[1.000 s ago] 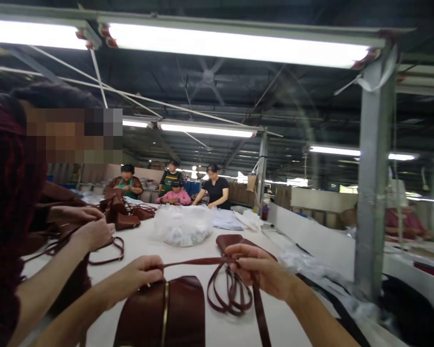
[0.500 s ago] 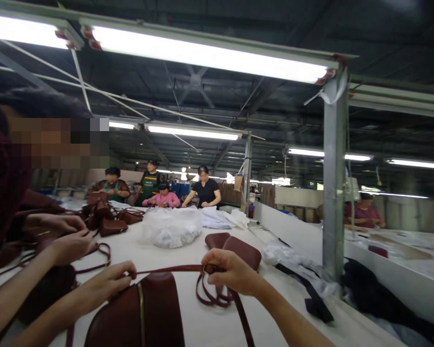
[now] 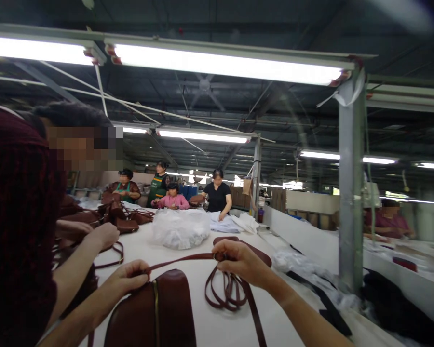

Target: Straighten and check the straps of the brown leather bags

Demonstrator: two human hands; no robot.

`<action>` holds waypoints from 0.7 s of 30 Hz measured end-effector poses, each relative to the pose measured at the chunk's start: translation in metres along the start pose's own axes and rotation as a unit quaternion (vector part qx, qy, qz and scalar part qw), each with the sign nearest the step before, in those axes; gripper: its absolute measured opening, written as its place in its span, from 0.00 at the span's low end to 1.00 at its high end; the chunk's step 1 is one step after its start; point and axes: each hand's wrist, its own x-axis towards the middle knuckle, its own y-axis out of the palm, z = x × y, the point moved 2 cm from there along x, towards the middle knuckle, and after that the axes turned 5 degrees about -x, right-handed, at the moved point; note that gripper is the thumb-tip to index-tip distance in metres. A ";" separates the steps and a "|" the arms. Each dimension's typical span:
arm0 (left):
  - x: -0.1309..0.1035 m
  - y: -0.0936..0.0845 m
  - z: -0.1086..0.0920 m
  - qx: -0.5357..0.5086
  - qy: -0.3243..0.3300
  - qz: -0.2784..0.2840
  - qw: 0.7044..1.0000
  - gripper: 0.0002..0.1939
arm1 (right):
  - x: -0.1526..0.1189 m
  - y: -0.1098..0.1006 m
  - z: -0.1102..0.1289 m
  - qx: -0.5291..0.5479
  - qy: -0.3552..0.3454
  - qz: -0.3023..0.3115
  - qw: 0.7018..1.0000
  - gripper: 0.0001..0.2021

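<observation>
1. Head view, changes: strap (image 3: pixel 183 260) between the two hands now bows slightly, was nearly straight half a second ago. Strap loops (image 3: pixel 222 306) under the right hand look more spread out. Whole scene sits a bit further right in frame. Brown item (image 3: pixel 197 198) now shows by the arm of a far person in a black shirt (image 3: pixel 220 193).
2. Head view, left hand (image 3: pixel 132 275): thumb and fingers pinching one end of the strap, just by the top edge of the near bag.
3. Head view, right hand (image 3: pixel 238 260): fingers closed on the strap at the buckle (image 3: pixel 217 256); loops below it, and a long strap length (image 3: pixel 255 313) running down to the bottom edge of frame. Can't tell if loops touch the table.
4. Head view, near bag (image 3: pixel 177 308): dark red-brown, gold zip (image 3: pixel 156 308), at bottom centre on the white table (image 3: pixel 137 248), below and between the hands; lower part cut off.
5. Head view, around: more brown bags (image 3: pixel 262 258) behind the right hand; clear plastic bundle (image 3: pixel 181 231) mid-table, white sheets (image 3: pixel 224 224) just beyond it; black strip (image 3: pixel 321 301) at right.
6. Head view, left side: co-worker in a dark red sleeve (image 3: pixel 21 217), co-worker's hands (image 3: pixel 106 234) close together, grip unclear; bag heap (image 3: pixel 119 212) beyond.
</observation>
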 end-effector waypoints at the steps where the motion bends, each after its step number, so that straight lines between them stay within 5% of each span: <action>1: 0.001 0.002 -0.005 0.013 0.010 0.003 1.000 0.21 | 0.001 0.000 0.003 0.004 -0.003 -0.004 1.000 0.12; 7: -0.002 0.044 -0.055 0.227 0.123 0.056 0.964 0.15 | 0.008 0.011 0.020 0.055 -0.026 0.002 0.998 0.15; 10: -0.003 0.060 -0.074 0.280 0.138 0.041 0.949 0.17 | 0.009 0.013 0.032 0.061 -0.036 0.007 0.997 0.17; 14: 0.000 0.056 -0.085 0.281 0.163 -0.042 0.945 0.18 | 0.006 0.011 0.035 0.053 0.040 0.076 0.995 0.25; 17: 0.001 0.048 -0.087 0.280 0.174 -0.073 0.941 0.18 | -0.001 0.012 0.023 0.029 0.115 0.165 0.979 0.18; 21: -0.004 0.029 -0.087 0.270 0.162 -0.138 0.939 0.17 | -0.015 0.004 -0.008 0.001 0.174 0.187 0.967 0.11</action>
